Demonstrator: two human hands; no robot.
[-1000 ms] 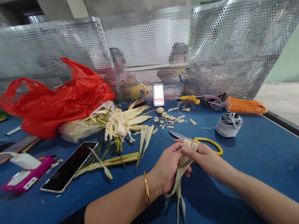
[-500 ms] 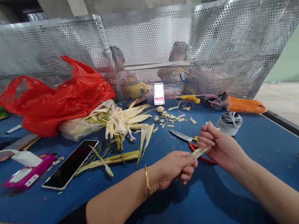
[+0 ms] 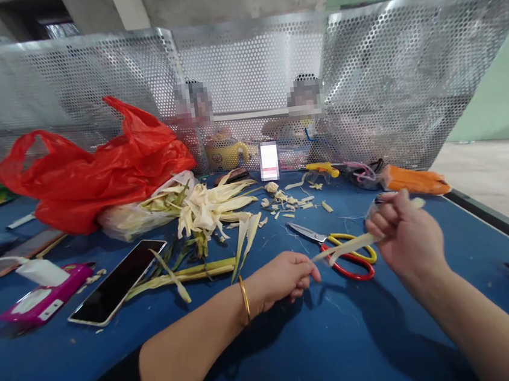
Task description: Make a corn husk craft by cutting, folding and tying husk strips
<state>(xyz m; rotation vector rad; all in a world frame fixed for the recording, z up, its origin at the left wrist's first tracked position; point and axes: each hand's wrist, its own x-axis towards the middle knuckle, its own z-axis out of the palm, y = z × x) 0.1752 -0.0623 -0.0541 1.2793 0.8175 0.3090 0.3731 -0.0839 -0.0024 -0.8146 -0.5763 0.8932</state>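
Note:
A pale corn husk strip stretches between my two hands above the blue table. My left hand, with a gold bangle at the wrist, is closed in a pinch on its left end. Further right, my right hand is wrapped round the other end, and a pale tip pokes out beyond its fingers. Scissors with one red and one yellow handle lie beneath the strip, blades pointing to the back left. The ball of grey yarn is mostly hidden behind my right hand.
Corn husks and scraps lie mid-table beside a red plastic bag. A phone and a purple power strip are at left. An orange packet lies at right. A perforated metal screen stands behind; people sit beyond it.
My right hand has moved right and my left hand slightly left, so more of the husk strip shows between them. The scissors' handles are now uncovered; the yarn has become mostly hidden.

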